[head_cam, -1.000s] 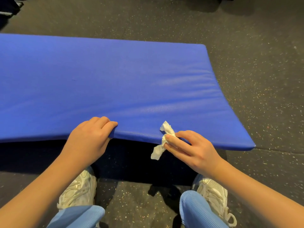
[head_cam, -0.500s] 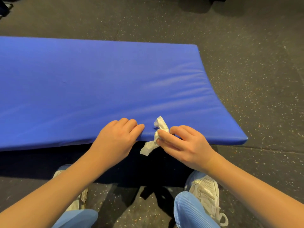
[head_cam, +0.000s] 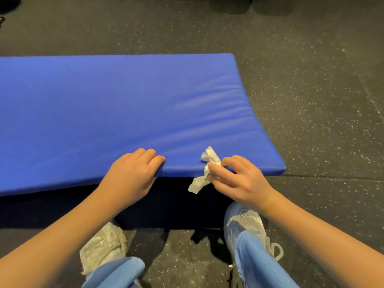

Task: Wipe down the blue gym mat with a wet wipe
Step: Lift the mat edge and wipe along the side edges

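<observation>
Both hands at the mat's near edge, wipe in the right.

Your left hand [head_cam: 133, 175] curls over the raised near edge of the blue gym mat [head_cam: 124, 104] and grips it. Your right hand [head_cam: 241, 179] pinches a crumpled wet wipe [head_cam: 207, 169] against that same edge, near the right corner. Spreading the wipe flatter should put more of it on the surface, with your left steadying the edge. The broad top stretches left and away, giving room for long strokes, and speckled floor [head_cam: 311, 100] borders the right and far edges.
</observation>
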`<act>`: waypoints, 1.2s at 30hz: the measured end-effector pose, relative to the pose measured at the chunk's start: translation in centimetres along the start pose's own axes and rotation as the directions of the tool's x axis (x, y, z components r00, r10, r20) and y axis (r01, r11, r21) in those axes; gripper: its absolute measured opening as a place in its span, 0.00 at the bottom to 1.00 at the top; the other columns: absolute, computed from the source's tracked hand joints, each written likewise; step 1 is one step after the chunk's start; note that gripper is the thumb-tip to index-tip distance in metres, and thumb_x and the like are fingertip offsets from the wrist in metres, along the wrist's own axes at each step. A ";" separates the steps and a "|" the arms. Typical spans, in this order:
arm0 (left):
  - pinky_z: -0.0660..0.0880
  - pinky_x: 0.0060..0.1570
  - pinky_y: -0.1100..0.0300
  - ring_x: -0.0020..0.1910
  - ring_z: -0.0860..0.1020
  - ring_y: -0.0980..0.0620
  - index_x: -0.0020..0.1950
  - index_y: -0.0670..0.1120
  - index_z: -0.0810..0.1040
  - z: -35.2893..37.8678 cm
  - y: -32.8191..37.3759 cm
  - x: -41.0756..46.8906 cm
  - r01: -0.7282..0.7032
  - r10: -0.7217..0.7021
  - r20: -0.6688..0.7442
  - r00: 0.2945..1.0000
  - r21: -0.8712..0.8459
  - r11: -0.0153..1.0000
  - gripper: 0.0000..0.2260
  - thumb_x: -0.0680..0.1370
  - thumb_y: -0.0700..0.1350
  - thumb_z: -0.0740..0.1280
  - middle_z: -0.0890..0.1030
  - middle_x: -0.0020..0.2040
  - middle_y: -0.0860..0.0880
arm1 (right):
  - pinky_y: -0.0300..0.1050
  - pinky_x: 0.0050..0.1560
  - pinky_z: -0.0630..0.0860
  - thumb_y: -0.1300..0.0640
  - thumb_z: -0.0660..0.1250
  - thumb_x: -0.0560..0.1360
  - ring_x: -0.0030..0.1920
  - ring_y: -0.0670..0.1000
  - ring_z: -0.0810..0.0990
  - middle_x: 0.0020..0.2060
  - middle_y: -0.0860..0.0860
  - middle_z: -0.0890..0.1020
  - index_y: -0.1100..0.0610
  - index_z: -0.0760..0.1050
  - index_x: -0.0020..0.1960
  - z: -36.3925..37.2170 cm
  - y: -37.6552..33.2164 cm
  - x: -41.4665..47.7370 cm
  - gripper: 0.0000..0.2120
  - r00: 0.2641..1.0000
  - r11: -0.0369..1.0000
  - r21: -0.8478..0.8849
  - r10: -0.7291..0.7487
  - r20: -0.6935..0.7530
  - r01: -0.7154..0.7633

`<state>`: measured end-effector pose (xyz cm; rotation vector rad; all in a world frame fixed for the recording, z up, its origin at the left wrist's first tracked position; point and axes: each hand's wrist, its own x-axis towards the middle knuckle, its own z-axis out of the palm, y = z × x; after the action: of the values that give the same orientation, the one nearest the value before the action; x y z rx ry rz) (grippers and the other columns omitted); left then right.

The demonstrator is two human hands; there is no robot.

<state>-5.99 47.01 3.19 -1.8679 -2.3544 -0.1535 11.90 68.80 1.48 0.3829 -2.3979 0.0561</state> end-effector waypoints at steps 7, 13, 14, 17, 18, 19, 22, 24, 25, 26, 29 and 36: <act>0.71 0.26 0.51 0.34 0.74 0.44 0.53 0.41 0.76 1.5 3.8 3.6 -0.106 0.106 -0.029 0.994 -0.010 0.994 0.14 0.69 0.42 0.71 0.76 0.40 0.45 | 0.47 0.30 0.68 0.66 0.69 0.71 0.35 0.53 0.62 0.45 0.52 0.68 0.60 0.77 0.35 -0.7 0.2 1.2 0.07 1.000 1.000 0.002 -0.001 -0.009 0.001; 0.69 0.23 0.53 0.30 0.72 0.44 0.46 0.40 0.80 1.3 4.2 4.7 -0.128 0.129 -0.029 0.991 0.007 0.992 0.13 0.71 0.42 0.57 0.76 0.37 0.45 | 0.47 0.31 0.70 0.66 0.69 0.71 0.34 0.55 0.70 0.45 0.53 0.79 0.60 0.76 0.34 -0.9 1.2 -0.1 0.08 1.000 1.000 0.009 -0.022 0.000 0.022; 0.68 0.23 0.54 0.30 0.72 0.44 0.45 0.41 0.80 1.2 4.3 4.6 -0.128 0.129 -0.016 0.992 0.003 0.992 0.13 0.71 0.42 0.57 0.76 0.36 0.45 | 0.48 0.32 0.70 0.66 0.70 0.71 0.33 0.56 0.72 0.44 0.53 0.82 0.59 0.75 0.33 -0.9 1.3 -0.5 0.09 1.000 1.000 0.005 -0.030 0.004 0.030; 0.66 0.23 0.56 0.30 0.72 0.44 0.44 0.41 0.80 1.0 4.6 4.7 -0.133 0.133 0.022 0.991 0.011 0.991 0.07 0.67 0.40 0.70 0.75 0.36 0.46 | 0.48 0.33 0.69 0.67 0.72 0.69 0.34 0.56 0.73 0.45 0.54 0.83 0.59 0.73 0.34 -1.1 1.7 -2.4 0.10 1.000 1.000 0.009 -0.030 0.009 0.030; 0.65 0.23 0.56 0.30 0.72 0.44 0.44 0.41 0.80 1.1 4.8 4.7 -0.128 0.128 0.041 0.991 0.005 0.992 0.10 0.64 0.39 0.74 0.75 0.36 0.46 | 0.49 0.34 0.70 0.66 0.72 0.69 0.34 0.56 0.74 0.45 0.54 0.82 0.59 0.73 0.36 -1.3 1.9 -3.0 0.09 1.000 1.000 0.008 -0.023 0.019 0.023; 0.64 0.23 0.56 0.30 0.72 0.44 0.43 0.41 0.80 1.1 4.9 4.7 -0.120 0.119 0.061 0.991 0.003 0.993 0.13 0.62 0.39 0.76 0.75 0.35 0.46 | 0.49 0.34 0.70 0.65 0.72 0.70 0.35 0.56 0.74 0.46 0.54 0.82 0.59 0.74 0.38 -1.6 2.1 -3.7 0.08 0.999 1.000 0.005 -0.018 0.031 0.018; 0.61 0.23 0.58 0.29 0.71 0.45 0.40 0.42 0.79 1.5 5.4 4.6 -0.119 0.118 0.094 0.989 0.011 0.993 0.13 0.59 0.38 0.77 0.74 0.34 0.46 | 0.48 0.35 0.73 0.57 0.71 0.72 0.36 0.56 0.76 0.46 0.52 0.83 0.58 0.78 0.44 -2.3 2.1 -5.5 0.05 0.995 1.000 -0.015 0.002 0.095 -0.001; 0.58 0.23 0.58 0.29 0.71 0.46 0.39 0.43 0.78 1.8 5.8 4.5 -0.123 0.121 0.113 0.986 0.016 0.992 0.13 0.58 0.37 0.77 0.73 0.34 0.47 | 0.47 0.35 0.73 0.56 0.71 0.74 0.35 0.55 0.76 0.44 0.52 0.83 0.58 0.80 0.41 -2.6 1.9 -6.4 0.06 0.991 0.998 -0.052 0.043 0.129 -0.037; 0.57 0.23 0.59 0.29 0.71 0.46 0.39 0.42 0.78 2.0 5.9 4.5 -0.124 0.121 0.128 0.984 0.022 0.992 0.13 0.58 0.36 0.77 0.73 0.34 0.47 | 0.47 0.35 0.72 0.58 0.71 0.73 0.34 0.55 0.75 0.43 0.52 0.82 0.58 0.80 0.39 -2.8 1.8 -6.8 0.06 0.989 0.995 -0.079 0.066 0.132 -0.055; 0.56 0.24 0.59 0.28 0.71 0.46 0.39 0.42 0.78 2.1 6.1 4.4 -0.125 0.120 0.141 0.983 0.030 0.992 0.13 0.58 0.36 0.77 0.73 0.34 0.47 | 0.47 0.35 0.72 0.60 0.71 0.73 0.34 0.55 0.75 0.42 0.52 0.82 0.58 0.79 0.38 -3.0 1.6 -7.3 0.05 0.988 0.992 -0.104 0.086 0.132 -0.073; 0.55 0.24 0.60 0.28 0.70 0.47 0.39 0.43 0.78 2.5 6.5 4.4 -0.114 0.107 0.167 0.980 0.031 0.993 0.14 0.57 0.36 0.77 0.73 0.33 0.47 | 0.47 0.37 0.71 0.65 0.69 0.72 0.34 0.56 0.74 0.38 0.53 0.81 0.59 0.79 0.37 -3.4 1.4 -8.9 0.06 0.972 0.981 -0.142 0.156 0.177 -0.131; 0.54 0.24 0.59 0.28 0.68 0.48 0.36 0.44 0.75 3.9 7.3 4.0 -0.118 0.104 0.239 0.966 0.044 0.992 0.15 0.56 0.36 0.77 0.70 0.33 0.48 | 0.45 0.35 0.67 0.69 0.60 0.76 0.33 0.55 0.72 0.32 0.53 0.75 0.59 0.74 0.34 -2.6 1.0 -11.7 0.13 0.930 0.961 -0.093 0.276 0.244 -0.260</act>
<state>0.01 53.18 -0.05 -2.0869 -2.3603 0.1557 21.62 73.14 -4.11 0.0309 -2.6862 0.0617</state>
